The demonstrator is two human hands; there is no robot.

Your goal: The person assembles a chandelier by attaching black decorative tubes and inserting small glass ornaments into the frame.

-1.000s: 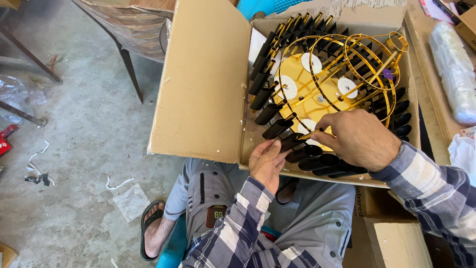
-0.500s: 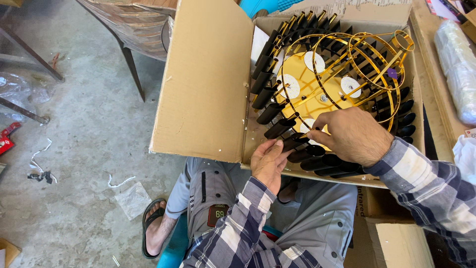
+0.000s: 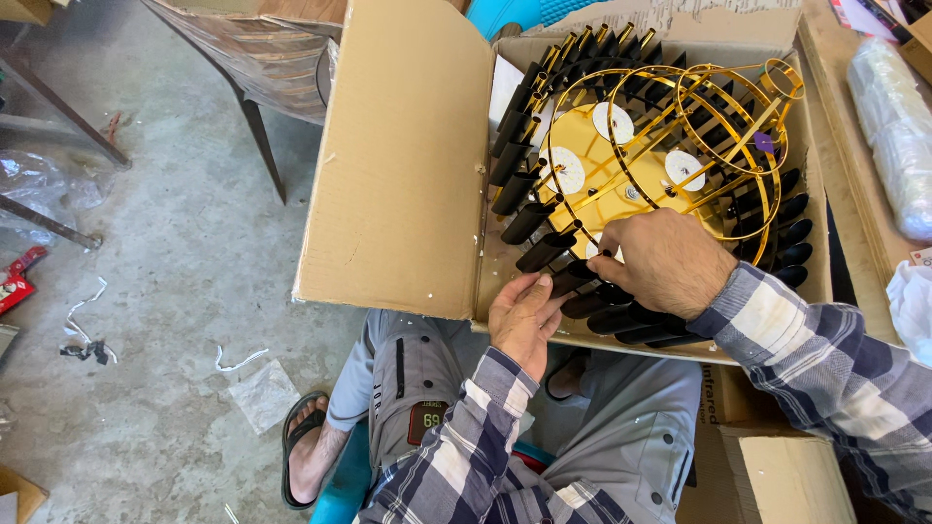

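Fitting black tubes (image 3: 529, 223) around the gold wire-ring lamp frame (image 3: 680, 126) in the cardboard box (image 3: 408, 175): left hand (image 3: 522, 325) and right hand (image 3: 665, 262) pinch one near the front edge; most appear seated.

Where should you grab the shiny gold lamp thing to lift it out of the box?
Probably by the gold wire rings, reaching down from above with both hands. The light fixture lies in the open cardboard box, so only its top is free, and the black tubes crowd its edge. The right hand and left hand are at the near edge.
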